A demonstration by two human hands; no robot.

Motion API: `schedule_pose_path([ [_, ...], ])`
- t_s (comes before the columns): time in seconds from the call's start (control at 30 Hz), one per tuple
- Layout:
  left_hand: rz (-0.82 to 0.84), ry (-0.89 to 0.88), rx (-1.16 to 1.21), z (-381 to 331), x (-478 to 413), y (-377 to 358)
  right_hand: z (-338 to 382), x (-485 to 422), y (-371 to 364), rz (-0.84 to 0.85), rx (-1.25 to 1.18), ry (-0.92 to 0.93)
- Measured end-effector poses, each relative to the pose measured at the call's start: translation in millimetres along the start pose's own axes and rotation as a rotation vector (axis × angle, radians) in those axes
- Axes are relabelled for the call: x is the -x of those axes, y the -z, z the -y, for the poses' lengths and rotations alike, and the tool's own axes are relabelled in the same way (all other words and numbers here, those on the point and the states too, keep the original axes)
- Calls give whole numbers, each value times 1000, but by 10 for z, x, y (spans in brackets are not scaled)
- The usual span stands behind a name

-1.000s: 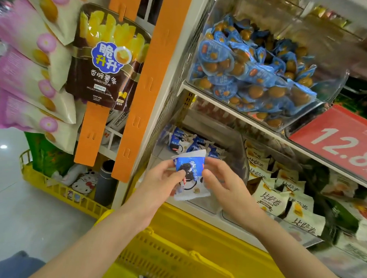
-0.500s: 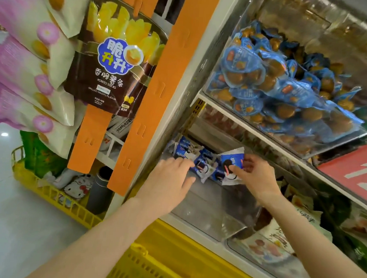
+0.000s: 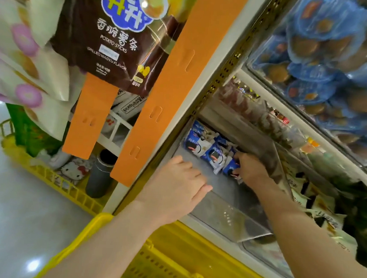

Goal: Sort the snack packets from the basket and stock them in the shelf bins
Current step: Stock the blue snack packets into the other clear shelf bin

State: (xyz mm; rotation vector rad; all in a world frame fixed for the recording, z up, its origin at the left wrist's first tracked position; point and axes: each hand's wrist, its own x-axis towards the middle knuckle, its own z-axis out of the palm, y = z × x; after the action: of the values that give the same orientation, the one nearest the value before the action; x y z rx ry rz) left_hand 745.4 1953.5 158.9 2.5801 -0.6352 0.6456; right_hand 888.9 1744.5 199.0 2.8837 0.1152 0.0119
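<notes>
Head view: blue packet (image 3: 231, 169) sits at rear of clear bin (image 3: 227, 217) on lower shelf, touching the row of like packets (image 3: 199, 146) beside it, w/ right grip (image 3: 252, 171) curled round its right edge. Left grip (image 3: 175, 189) is spread, fingers straight & holding nothing, over bin's front-left part. Yellow basket (image 3: 161, 263) lies below both arms; orange strips (image 3: 170, 85) & a brown potato-stick bag (image 3: 111, 39) hang at left.

The snack packets (image 3: 211, 154) in the far bin are showing blue and white with a dark round print. The near basket (image 3: 171, 265) is showing yellow. Two hanging strips (image 3: 170, 85) are showing plain orange beside a brown bag (image 3: 97, 53) with a blue logo. At left, cream bags (image 3: 52, 76) are carrying pink rings.
</notes>
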Motion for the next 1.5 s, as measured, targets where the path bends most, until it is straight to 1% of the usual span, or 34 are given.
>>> schedule_pose_path([
  [0.13, -5, -14, 19, 17, 2, -10, 42, -12, -33, -52, 130, 15],
  [0.23, -3, -18, 33, 14, -3, 7, 37, 15, -20, -59, 122, 7],
  [0.37, 16, 10, 41, -12, -4, 48, 42, 135, 57, -44, -23, -17],
  [0.43, 33, 22, 52, -24, -6, 78, 66, 257, 119, -56, -132, -23],
  [0.57, 81, 57, 14, -69, -6, 100, 117, 741, 215, -177, -375, 7],
  [0.67, 88, 129, -34, -134, 12, 98, 107, 1200, 210, -226, -431, 32],
  [0.77, 58, 176, -62, -232, 55, 97, 38, 1618, 70, -221, -384, 117],
  [0.87, -3, 214, -63, -330, 144, 98, -24, 1926, -182, -247, -266, 230],
  [0.93, 20, 225, -62, -411, 227, 87, -61, 2061, -307, -261, -237, 252],
  [1.03, 41, 196, -46, -562, 385, 63, -111, 2272, -438, -342, -257, 261],
  [1.1, -5, 137, -23, -691, 502, 43, -131, 2410, -552, -443, -312, 280],
  [1.17, -72, 60, -52, -795, 634, -48, -149, 2547, -695, -464, -415, 328],
  [1.23, -34, 48, -88, -874, 789, -203, -165, 2667, -898, -434, -478, 380],
  [1.33, 159, 93, -93, -967, 1080, -564, -98, 2844, -1328, -301, -480, 392],
  [1.37, 259, 116, -84, -983, 1190, -707, -49, 2883, -1490, -204, -452, 394],
  [1.43, 462, 181, -57, -958, 1452, -1024, 71, 2959, -1838, 57, -396, 382],
  [1.5, 604, 260, -17, -878, 1745, -1314, 165, 3051, -2229, 303, -387, 326],
])
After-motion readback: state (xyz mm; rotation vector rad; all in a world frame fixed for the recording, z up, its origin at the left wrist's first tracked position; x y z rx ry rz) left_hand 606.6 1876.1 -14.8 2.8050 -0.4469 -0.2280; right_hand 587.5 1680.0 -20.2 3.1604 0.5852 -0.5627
